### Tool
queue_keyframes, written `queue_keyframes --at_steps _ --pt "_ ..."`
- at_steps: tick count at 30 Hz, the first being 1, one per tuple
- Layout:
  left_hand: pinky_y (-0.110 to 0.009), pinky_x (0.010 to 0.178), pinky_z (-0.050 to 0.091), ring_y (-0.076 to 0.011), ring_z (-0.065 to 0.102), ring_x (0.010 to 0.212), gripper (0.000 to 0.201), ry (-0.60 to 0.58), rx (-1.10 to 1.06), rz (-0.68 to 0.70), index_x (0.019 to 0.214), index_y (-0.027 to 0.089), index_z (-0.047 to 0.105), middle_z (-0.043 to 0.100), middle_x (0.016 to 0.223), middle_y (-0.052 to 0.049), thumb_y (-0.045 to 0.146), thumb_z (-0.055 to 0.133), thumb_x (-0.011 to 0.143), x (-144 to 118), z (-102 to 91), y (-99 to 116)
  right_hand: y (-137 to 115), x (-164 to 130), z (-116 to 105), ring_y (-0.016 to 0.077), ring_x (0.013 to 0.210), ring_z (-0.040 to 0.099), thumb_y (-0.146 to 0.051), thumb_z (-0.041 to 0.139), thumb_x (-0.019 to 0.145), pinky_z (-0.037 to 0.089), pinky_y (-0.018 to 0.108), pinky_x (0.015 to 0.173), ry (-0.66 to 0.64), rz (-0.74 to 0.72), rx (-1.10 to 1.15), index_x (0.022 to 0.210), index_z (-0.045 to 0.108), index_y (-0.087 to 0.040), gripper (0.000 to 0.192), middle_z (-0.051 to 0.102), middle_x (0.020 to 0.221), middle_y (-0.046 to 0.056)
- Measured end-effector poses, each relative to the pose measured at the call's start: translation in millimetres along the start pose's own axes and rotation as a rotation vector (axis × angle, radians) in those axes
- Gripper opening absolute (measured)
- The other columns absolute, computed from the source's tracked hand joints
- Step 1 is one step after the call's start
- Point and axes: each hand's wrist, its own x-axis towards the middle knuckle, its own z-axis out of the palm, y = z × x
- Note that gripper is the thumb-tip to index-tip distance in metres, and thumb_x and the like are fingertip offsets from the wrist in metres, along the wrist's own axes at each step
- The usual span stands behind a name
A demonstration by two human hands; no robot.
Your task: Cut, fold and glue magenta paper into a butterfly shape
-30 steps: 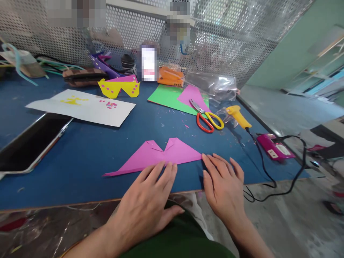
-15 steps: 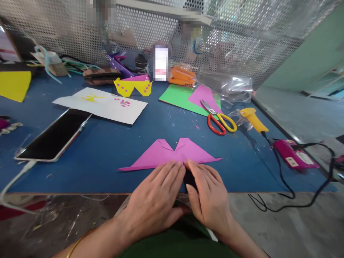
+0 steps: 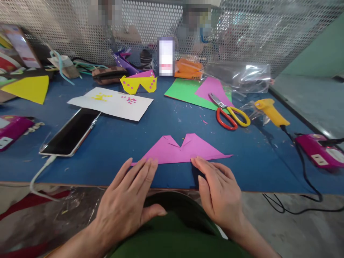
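Note:
A folded pink paper shape (image 3: 182, 150) with two pointed wings lies flat on the blue table (image 3: 113, 150) near its front edge. My left hand (image 3: 126, 204) rests flat with its fingertips touching the shape's lower left edge. My right hand (image 3: 219, 190) lies flat too, fingertips at the lower middle edge of the paper. Neither hand grips anything.
Red-and-yellow scissors (image 3: 232, 116) lie on green and pink paper (image 3: 188, 93) behind. A yellow glue gun (image 3: 271, 111) with black cord, a pink box (image 3: 318, 150), a phone (image 3: 71, 130), a white sheet (image 3: 113, 104), yellow paper glasses (image 3: 138, 84) and a perforated metal screen (image 3: 242, 32) surround the spot.
My hands, side by side at the paper's middle half a second ago, have spread apart along its lower edge. The view has shifted left, showing more of the table's left side.

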Motion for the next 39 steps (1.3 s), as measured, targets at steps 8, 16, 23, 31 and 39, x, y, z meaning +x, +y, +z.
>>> queue_keyframes --at_steps 8,16,23,31,39 --pt "-0.051 0.125 0.016 -0.0339 0.054 0.132 0.091 -0.046 0.099 -0.051 0.156 0.003 0.03 0.06 0.141 -0.019 0.073 0.026 0.097 -32.3 -7.5 -23.8 0.0 -0.9 0.3 0.0222 0.107 0.072 -0.008 0.05 0.097 0.05 0.039 0.093 0.02 -0.013 -0.013 0.129 0.057 -0.002 0.034 0.075 0.117 0.018" --pt "-0.048 0.123 0.029 -0.031 0.038 0.147 0.07 0.192 0.068 -0.064 0.155 0.007 0.035 0.058 0.145 -0.019 0.045 0.052 0.099 -26.8 -17.4 -9.3 -2.8 1.6 2.5 0.0226 0.108 0.072 -0.011 0.049 0.098 0.047 0.039 0.096 0.02 -0.023 -0.034 0.128 0.058 -0.002 0.032 0.075 0.117 0.018" --pt "-0.042 0.114 0.043 -0.0283 0.057 0.132 0.057 0.054 -0.19 0.142 0.137 0.005 0.057 0.063 0.139 -0.013 0.049 0.046 0.101 35.7 6.8 23.4 -3.3 1.7 2.0 0.0221 0.112 0.07 -0.014 0.044 0.101 0.047 0.04 0.098 -0.003 -0.003 -0.041 0.127 0.057 -0.001 0.033 0.073 0.12 0.018" --pt "-0.045 0.103 0.051 -0.0304 0.061 0.123 0.059 0.024 -0.212 0.126 0.135 0.004 0.058 0.066 0.135 -0.016 0.048 0.042 0.1 45.9 13.7 23.7 -12.4 9.5 0.9 0.0273 0.119 0.067 -0.024 0.043 0.101 0.047 0.041 0.107 -0.048 -0.062 -0.048 0.126 0.06 0.006 0.042 0.072 0.122 0.02" --pt "-0.042 0.102 0.046 -0.03 0.061 0.121 0.062 0.002 -0.154 0.17 0.142 0.005 0.052 0.064 0.138 -0.015 0.05 0.047 0.098 47.2 17.6 17.4 -4.7 13.3 0.9 0.0268 0.116 0.069 -0.024 0.043 0.1 0.053 0.04 0.102 -0.057 -0.02 -0.006 0.123 0.062 0.005 0.041 0.074 0.119 0.018"
